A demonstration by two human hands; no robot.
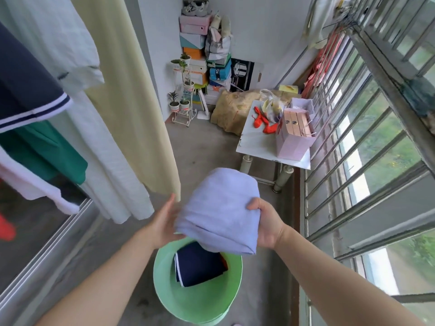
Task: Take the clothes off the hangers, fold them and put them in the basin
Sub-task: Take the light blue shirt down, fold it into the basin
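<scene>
Left hand (pixel 164 222): at 7 o'clock of centre, fingers straight and spread flat against the bundle's left side.
Right hand (pixel 266 222): at 5 o'clock of centre, pinching the bundle's right edge, thumb on top.
Lavender garment (pixel 219 212): folded, held in mid-air between both hands above the basin; long axis from 12 to 5 o'clock, rounded fold end towards 12, loose corner towards 5.
Green basin (pixel 164 290): at 6 o'clock on the concrete floor, far rim hidden by the bundle.
Navy garment (pixel 200 267): folded inside the basin, white-piped edge on its 9 o'clock side.
Cream sheet (pixel 131 114): hanging at 10 o'clock, hem just beside the left fingertips.
Hanging clothes: navy top with white stripes (pixel 26 90) and green piece (pixel 44 151) at 9 o'clock.
Window bars (pixel 353 149): along 3 o'clock.
White table (pixel 259 147): at 1 o'clock, carrying a pink bag (pixel 294 137).
Stacked boxes (pixel 195 55): at 12 o'clock against the far wall, next to a plant stand (pixel 183 100).
Writing: print on the boxes too small to read.
</scene>
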